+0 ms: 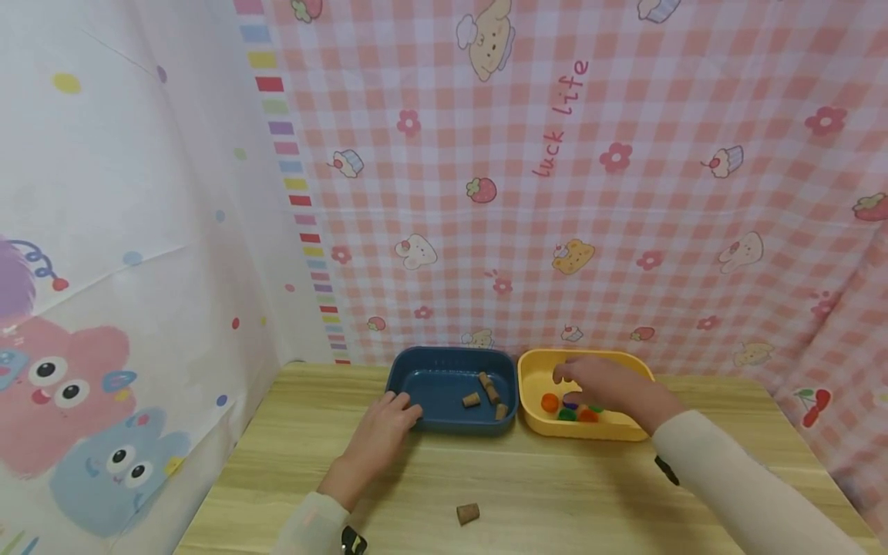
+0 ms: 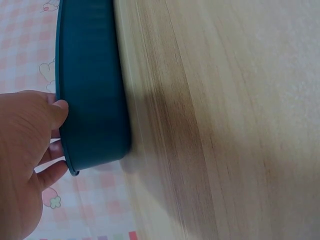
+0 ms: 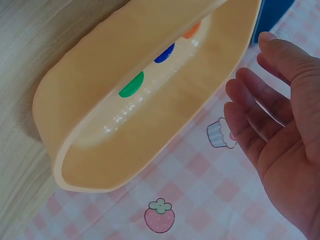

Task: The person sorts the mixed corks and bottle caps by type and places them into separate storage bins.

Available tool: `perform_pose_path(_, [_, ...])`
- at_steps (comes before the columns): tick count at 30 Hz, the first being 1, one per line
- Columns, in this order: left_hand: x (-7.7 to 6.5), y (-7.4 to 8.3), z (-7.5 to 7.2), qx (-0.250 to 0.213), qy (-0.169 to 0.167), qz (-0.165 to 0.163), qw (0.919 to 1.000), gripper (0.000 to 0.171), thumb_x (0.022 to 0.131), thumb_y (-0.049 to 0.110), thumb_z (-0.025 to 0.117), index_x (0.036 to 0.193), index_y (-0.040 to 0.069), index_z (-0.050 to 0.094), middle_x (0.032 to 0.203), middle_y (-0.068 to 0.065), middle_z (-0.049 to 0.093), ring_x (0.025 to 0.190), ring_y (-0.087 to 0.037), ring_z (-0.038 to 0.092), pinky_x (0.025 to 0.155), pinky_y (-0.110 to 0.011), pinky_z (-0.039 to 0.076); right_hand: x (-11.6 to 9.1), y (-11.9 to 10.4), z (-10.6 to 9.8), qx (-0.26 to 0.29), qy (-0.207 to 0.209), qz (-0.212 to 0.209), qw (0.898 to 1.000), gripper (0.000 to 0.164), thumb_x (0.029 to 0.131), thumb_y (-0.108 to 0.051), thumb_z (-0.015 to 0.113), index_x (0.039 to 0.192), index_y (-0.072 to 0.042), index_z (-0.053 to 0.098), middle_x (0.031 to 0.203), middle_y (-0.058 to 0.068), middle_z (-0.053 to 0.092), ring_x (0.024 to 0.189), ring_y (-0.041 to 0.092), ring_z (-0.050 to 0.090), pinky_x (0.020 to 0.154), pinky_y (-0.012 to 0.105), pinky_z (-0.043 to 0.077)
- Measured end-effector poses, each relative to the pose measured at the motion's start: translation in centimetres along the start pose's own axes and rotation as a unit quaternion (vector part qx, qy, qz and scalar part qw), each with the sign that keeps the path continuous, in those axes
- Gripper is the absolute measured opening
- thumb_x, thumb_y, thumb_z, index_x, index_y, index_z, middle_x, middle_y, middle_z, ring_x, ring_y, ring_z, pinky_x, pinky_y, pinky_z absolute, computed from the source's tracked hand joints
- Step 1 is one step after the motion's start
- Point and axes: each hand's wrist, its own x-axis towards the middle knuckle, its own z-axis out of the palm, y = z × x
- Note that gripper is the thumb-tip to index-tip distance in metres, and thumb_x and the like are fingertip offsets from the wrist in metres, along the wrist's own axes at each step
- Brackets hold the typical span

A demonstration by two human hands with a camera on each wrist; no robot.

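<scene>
My left hand (image 1: 385, 422) holds the near left corner of the dark blue tray (image 2: 95, 90), with the thumb (image 2: 61, 112) at the rim. Several brown corks (image 1: 472, 400) lie in the right half of that tray. Over the yellow tray (image 1: 530, 420) hovers my right hand (image 1: 600, 379), its fingers loosely bent and nothing between them. Small round coloured pieces lie on the yellow tray's floor, among them an orange one (image 1: 549, 402), a green one (image 3: 132, 85) and a blue one (image 3: 164, 53). My right hand partly hides them in the head view.
One cork (image 1: 468, 513) lies on the wooden table (image 1: 527, 478) in front of the blue tray. The trays stand side by side near the back edge. Behind them hangs a pink checked cloth (image 1: 444, 293), with a white patterned cloth (image 1: 208, 308) to the left.
</scene>
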Motion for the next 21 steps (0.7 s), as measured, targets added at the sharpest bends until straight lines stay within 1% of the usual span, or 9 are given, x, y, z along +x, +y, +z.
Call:
perform_pose_path(5, [0.0,0.0,0.0,0.003,-0.004,-0.001,1.0000,0.019,0.085,0.001,0.079,0.095,0.016,0.074,0.085,0.000,0.060,0.075,-0.020,0.048,0.067,-0.032,0.043,-0.3,-0.5,-0.1,-0.007,0.016,-0.004,1.000,0.026,0.091,-0.020,0.079,0.116,-0.014,0.073,0.112,0.002,0.073,0.100,0.023,0.069,0.089,0.037,0.059])
perform_pose_path(8, [0.0,0.0,0.0,0.004,-0.006,-0.001,1.0000,0.020,0.085,0.000,0.079,0.095,0.016,0.074,0.085,-0.001,0.060,0.074,-0.020,0.047,0.067,-0.032,0.043,-0.5,-0.9,-0.2,-0.001,0.026,-0.006,1.000,0.026,0.091,-0.019,0.079,0.116,-0.014,0.073,0.113,0.002,0.072,0.102,0.025,0.069,0.089,0.038,0.058])
perform_pose_path(11, [0.1,0.0,0.0,0.005,-0.007,0.000,1.0000,0.020,0.085,0.000,0.079,0.096,0.015,0.074,0.085,-0.001,0.060,0.074,-0.020,0.047,0.067,-0.033,0.044,-0.9,-1.5,-0.3,0.000,0.033,-0.006,0.999,0.027,0.091,-0.022,0.079,0.117,-0.014,0.073,0.114,0.003,0.072,0.103,0.025,0.069,0.090,0.039,0.058])
perform_pose_path(14, [0.1,0.0,0.0,0.005,-0.006,0.001,1.0000,0.020,0.085,0.000,0.079,0.096,0.015,0.074,0.086,-0.001,0.061,0.075,-0.020,0.048,0.067,-0.033,0.044,-1.3,-2.0,-0.4,-0.005,0.040,-0.009,0.999,0.028,0.091,-0.025,0.079,0.116,-0.015,0.073,0.112,0.002,0.070,0.100,0.022,0.067,0.087,0.037,0.058])
perform_pose_path(17, [0.1,0.0,-0.1,0.004,-0.005,0.000,1.0000,0.020,0.085,0.000,0.079,0.096,0.015,0.074,0.086,-0.002,0.061,0.075,-0.020,0.048,0.067,-0.033,0.044,-1.7,-2.6,-0.3,-0.020,0.061,-0.032,0.997,0.027,0.090,-0.026,0.080,0.114,-0.015,0.073,0.105,-0.002,0.068,0.091,0.016,0.065,0.080,0.032,0.058])
perform_pose_path(21, [0.2,0.1,-0.1,0.003,-0.003,0.001,1.0000,0.019,0.084,0.000,0.080,0.096,0.015,0.074,0.085,-0.002,0.061,0.074,-0.020,0.049,0.067,-0.033,0.044,-2.3,-3.3,-0.2,-0.030,0.094,-0.068,0.993,0.024,0.089,-0.023,0.082,0.110,-0.016,0.073,0.101,-0.003,0.066,0.086,0.012,0.062,0.076,0.028,0.057])
